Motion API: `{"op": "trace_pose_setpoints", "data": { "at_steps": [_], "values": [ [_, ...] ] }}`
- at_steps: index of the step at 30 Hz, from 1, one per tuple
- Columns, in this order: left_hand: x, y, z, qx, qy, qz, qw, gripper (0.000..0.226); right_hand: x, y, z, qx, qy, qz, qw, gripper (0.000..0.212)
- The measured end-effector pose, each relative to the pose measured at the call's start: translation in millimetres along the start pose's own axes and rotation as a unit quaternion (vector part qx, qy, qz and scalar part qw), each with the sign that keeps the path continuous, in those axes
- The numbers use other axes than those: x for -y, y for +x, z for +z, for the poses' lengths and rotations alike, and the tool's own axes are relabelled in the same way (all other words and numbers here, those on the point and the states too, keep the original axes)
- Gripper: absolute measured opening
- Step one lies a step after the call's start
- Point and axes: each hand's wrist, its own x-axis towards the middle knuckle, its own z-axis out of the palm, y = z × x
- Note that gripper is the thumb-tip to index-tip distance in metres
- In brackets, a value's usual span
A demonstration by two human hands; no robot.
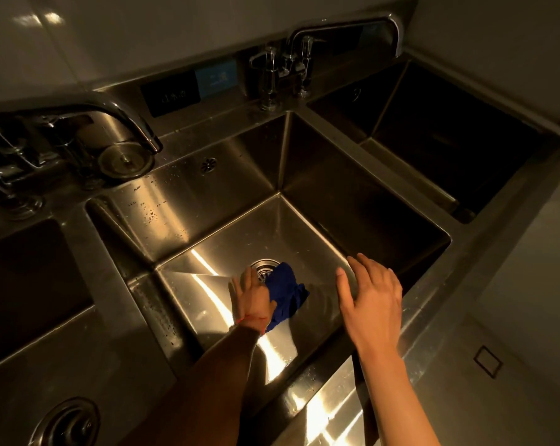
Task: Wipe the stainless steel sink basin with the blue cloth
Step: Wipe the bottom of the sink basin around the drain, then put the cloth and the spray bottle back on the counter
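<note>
Left hand (252, 296) reaching down into the middle sink basin (320, 175), fingers gripping the bunched blue cloth (285, 292) against the basin floor, just near-right of the drain (264, 267). Right hand (370, 294) hovering over the basin's near-right edge, fingers spread and relaxed, holding nothing. Step in hand looks to be wiping the floor around the drain. Water spots showing on the far-left wall. Next move likely calls for sweeping the cloth outward to the corners and up the walls, keeping pressure even.
</note>
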Motion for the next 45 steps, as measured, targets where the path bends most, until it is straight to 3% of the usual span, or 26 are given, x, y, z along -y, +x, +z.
{"op": "trace_pose_setpoints", "data": {
  "at_steps": [7, 17, 25, 31, 37, 45],
  "values": [
    [-1.7, -9.7, -44.4, -0.018, 0.106, 0.08, 0.991, 0.053, -1.0, -0.4, 0.5, 0.003, -0.013, -0.013, 1.0, 0.048],
    [3.3, -33.6, -80.6, -0.058, 0.069, 0.109, 0.99, 0.039, 2.2, -1.4, -5.4, 0.02, -0.029, -0.036, 0.999, 0.047],
    [5.4, -57.4, -126.4, -0.125, 0.071, 0.164, 0.976, 0.036, 4.8, -0.9, -12.5, 0.078, -0.099, -0.074, 0.989, 0.045],
    [10.6, -71.7, -157.2, -0.201, 0.108, 0.229, 0.946, 0.033, 10.6, 5.6, -23.4, 0.092, -0.113, -0.105, 0.984, 0.033],
    [18.8, -90.1, -191.2, -0.32, 0.132, 0.291, 0.892, 0.04, 17.8, 22.8, -39.6, 0.107, -0.089, -0.109, 0.984, 0.067],
    [30.6, -102.9, -217.5, -0.416, 0.061, 0.345, 0.839, 0.047, 28.8, 43.0, -62.4, 0.138, -0.043, -0.111, 0.983, 0.065]
  ]
}}
